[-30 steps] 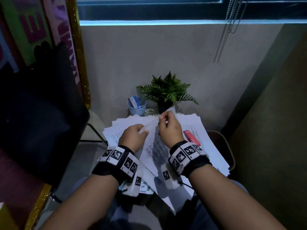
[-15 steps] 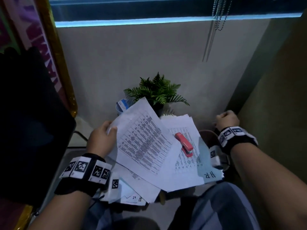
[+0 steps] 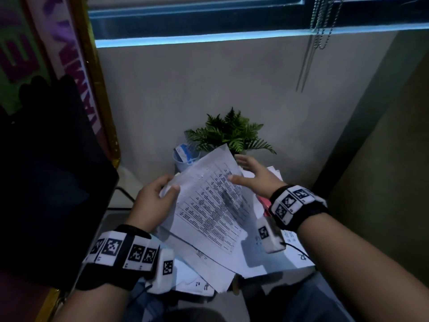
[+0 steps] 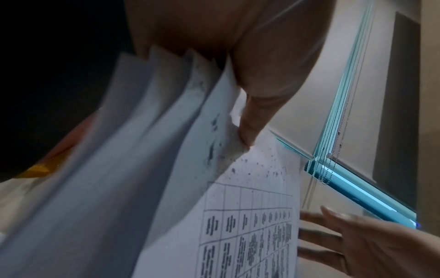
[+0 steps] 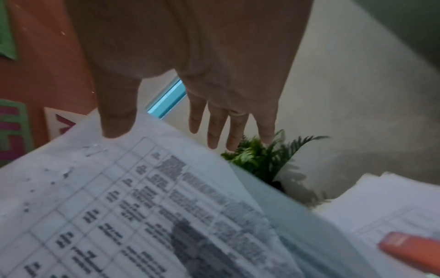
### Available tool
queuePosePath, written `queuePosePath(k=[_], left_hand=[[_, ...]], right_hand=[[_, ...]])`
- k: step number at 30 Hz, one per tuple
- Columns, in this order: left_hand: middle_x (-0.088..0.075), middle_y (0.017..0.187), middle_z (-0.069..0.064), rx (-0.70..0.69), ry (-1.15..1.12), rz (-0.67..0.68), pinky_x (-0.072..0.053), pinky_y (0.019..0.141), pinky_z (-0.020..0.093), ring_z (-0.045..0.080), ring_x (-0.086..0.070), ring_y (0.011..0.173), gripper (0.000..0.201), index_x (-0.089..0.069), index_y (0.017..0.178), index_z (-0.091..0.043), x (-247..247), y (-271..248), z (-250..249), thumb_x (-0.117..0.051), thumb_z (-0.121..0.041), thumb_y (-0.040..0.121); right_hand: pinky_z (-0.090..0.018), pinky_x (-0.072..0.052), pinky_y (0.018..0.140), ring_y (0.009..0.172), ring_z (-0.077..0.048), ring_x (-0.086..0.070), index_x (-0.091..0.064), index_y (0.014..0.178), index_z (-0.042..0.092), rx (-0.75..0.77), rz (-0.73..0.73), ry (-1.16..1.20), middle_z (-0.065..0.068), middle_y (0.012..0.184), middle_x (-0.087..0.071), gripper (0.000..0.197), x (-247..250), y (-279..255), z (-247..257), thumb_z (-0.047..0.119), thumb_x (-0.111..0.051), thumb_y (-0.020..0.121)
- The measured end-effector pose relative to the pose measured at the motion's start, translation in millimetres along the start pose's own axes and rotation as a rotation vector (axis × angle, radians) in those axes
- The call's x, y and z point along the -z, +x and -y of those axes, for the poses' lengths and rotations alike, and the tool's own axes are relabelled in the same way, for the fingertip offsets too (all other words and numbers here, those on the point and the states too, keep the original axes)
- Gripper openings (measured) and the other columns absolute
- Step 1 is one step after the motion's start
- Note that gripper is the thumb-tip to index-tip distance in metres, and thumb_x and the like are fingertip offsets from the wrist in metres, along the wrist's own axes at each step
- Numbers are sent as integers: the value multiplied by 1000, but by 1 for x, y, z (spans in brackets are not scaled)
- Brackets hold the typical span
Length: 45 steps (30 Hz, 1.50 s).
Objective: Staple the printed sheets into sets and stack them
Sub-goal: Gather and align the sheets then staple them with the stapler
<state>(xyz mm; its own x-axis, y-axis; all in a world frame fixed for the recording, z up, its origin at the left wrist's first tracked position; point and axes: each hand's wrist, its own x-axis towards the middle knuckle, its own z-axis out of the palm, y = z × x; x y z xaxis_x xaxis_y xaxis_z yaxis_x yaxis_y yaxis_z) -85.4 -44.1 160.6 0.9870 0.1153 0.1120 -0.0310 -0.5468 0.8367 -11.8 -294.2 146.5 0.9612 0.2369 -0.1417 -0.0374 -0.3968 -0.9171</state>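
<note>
Left hand [image 3: 154,201] pinches the printed set [image 3: 209,205] by its corner, held up in front of the fern [image 3: 228,133], w/ right hand [image 3: 251,180] open-fingered at its far edge; square edges before stapling, red stapler [image 5: 412,248] just right of set.

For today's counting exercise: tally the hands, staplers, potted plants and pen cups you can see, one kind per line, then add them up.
Hands: 2, left hand and right hand
Staplers: 1, red stapler
Potted plants: 1, fern
Pen cups: 1, blue cup
Total: 5
</note>
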Motion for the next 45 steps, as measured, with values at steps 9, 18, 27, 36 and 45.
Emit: queuePosePath(k=[9, 18, 27, 36, 45], left_hand=[[-68, 87, -10, -37, 135, 87, -42, 69, 25, 9, -60, 81, 7, -61, 86, -30, 15, -15, -2, -62, -37, 85], [-63, 79, -1, -48, 39, -82, -33, 64, 24, 18, -58, 82, 15, -65, 88, -16, 8, -27, -14, -55, -25, 94], [-67, 89, -3, -62, -70, -69, -38, 62, 10, 9, -59, 83, 20, -68, 104, -13, -1, -37, -18, -55, -23, 94], [-69, 95, 2, -49, -99, -51, -43, 74, 27, 18, -62, 90, 19, -70, 102, -14, -6, -38, -12, -56, -24, 93], [-68, 87, 6, -50, -25, -66, -38, 68, 26, 19, -58, 82, 20, -69, 92, -10, -10, -31, -15, -55, -24, 94]], right_hand=[[-27, -41, 85, 99, -16, -54, -58, 98, 21, 105, 29, -308, 3, 98, -59, 15, -35, -13, 41, 32, -62, 89], [-39, -44, 92, 101, -23, -55, -59, 98, 21, 230, -446, -359, -4, 108, -53, 20, -70, -38, 59, 29, -67, 81], [-27, -48, 69, 70, -15, -59, -72, 76, 11, -79, -152, 173, -5, 75, -67, 21, -93, -55, 60, 31, -75, 78], [-25, -45, 65, 66, -15, -55, -73, 85, 8, -163, -138, 241, -6, 79, -65, 15, -94, -54, 64, 21, -72, 78], [-19, -39, 54, 56, -8, -47, -60, 72, 13, 27, -197, 88, 4, 62, -53, 16, -97, -52, 56, 17, -61, 88]])
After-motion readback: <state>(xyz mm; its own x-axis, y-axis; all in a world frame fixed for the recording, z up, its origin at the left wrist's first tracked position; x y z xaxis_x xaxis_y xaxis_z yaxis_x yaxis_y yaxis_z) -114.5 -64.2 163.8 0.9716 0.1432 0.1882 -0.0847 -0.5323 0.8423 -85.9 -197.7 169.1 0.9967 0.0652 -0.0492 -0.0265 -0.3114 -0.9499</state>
